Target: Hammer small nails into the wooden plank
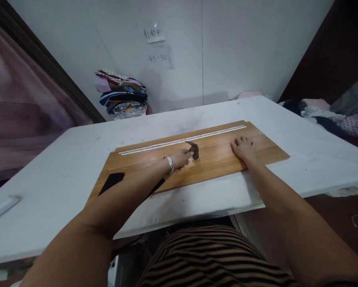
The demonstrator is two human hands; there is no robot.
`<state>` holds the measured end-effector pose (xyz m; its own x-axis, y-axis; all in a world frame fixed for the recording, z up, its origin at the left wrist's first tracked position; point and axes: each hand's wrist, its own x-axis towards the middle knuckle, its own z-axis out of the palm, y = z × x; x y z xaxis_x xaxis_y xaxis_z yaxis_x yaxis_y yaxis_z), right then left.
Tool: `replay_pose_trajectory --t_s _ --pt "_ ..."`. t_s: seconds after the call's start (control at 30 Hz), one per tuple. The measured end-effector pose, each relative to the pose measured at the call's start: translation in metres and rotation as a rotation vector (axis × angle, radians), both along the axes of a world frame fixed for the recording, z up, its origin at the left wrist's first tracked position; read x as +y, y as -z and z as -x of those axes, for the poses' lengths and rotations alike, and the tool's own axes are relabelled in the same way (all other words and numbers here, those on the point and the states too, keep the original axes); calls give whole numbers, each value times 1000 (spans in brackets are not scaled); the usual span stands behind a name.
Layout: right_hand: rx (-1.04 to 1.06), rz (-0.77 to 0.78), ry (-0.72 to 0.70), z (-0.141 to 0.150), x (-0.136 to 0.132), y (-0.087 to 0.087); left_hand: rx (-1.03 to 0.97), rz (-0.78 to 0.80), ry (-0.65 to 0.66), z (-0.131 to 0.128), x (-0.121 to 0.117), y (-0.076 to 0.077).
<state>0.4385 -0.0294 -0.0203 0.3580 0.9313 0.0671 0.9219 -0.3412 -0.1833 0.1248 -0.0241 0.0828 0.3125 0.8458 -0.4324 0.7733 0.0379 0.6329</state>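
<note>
My left hand (181, 157), with a bracelet at its wrist, is closed around a claw hammer (194, 152). The hammer's head is low over the middle of a wooden board (217, 155), beside small light bits too tiny to name. Flat on the board's right part rests my right hand (244, 148), its fingers apart and holding nothing. Two white marked strips (181, 140) run lengthwise near the board's far edge. A small nail-like piece (141, 163) lies left of my left hand. Partly hidden by my left forearm is a black flat object (112, 181).
The board lies on a white-covered table (202, 199). Folded clothes (123, 95) are stacked at its far left edge, against a pale wall with handwritten notes (157, 57). More fabric (325, 113) lies beyond the right side. A white object (2, 207) sits at the left edge.
</note>
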Motion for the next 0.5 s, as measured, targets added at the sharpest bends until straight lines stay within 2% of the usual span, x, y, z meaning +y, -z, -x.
replay_pose_trajectory --t_s 0.5 --pt "4 0 -4 0 0 1 -18 2 2 1 1 1"
